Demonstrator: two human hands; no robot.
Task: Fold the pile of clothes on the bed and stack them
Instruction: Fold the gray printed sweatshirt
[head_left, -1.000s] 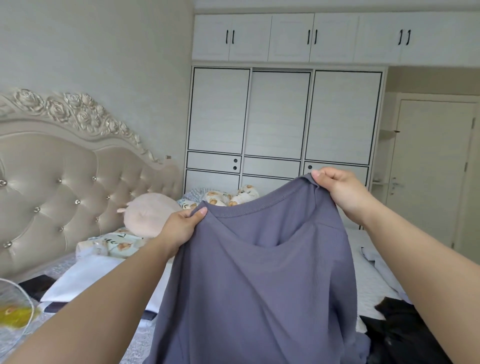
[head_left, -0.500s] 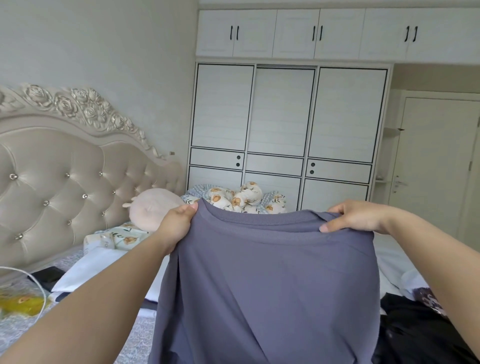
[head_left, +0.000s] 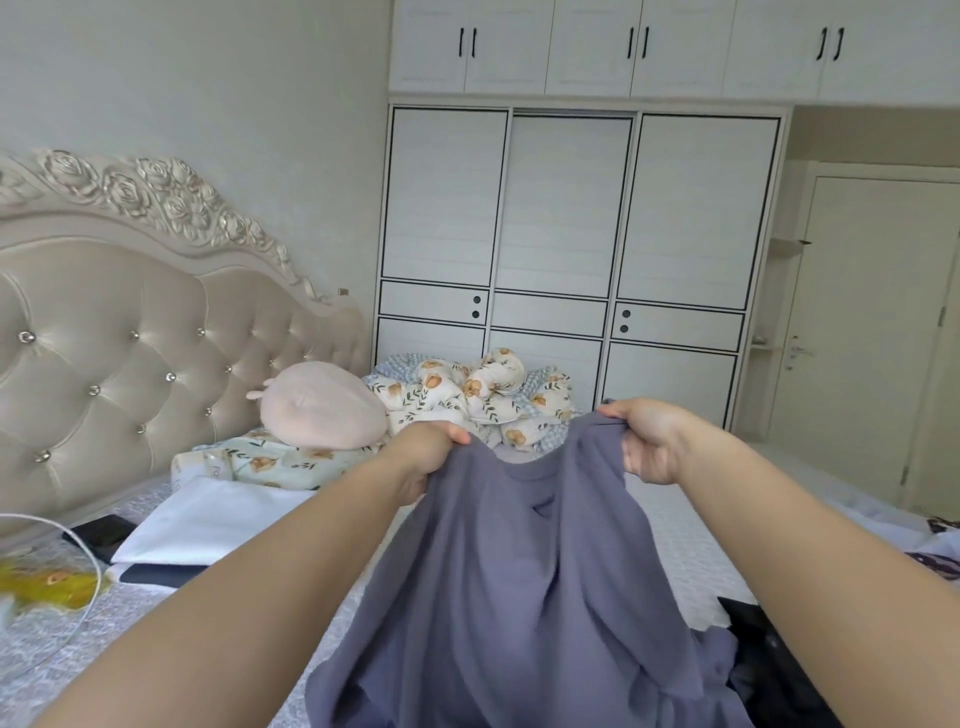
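1. Two hands hold one soft, slate-purple knit top (head_left: 524, 587) above the grey patterned bed (head_left: 675, 525). The left hand (head_left: 426, 457) and right hand (head_left: 649, 441) each clench a top corner, and the cloth droops between them.
2. It looks light and limp – likely to sag and crease, so gripping the shoulder seams seems best.
3. Counted: one purple top held, one black garment (head_left: 769, 670) lying at the right – other clothes there are cut off, so their number is unclear.

No legible text; pkg (head_left: 208, 470) lettering too blurred.
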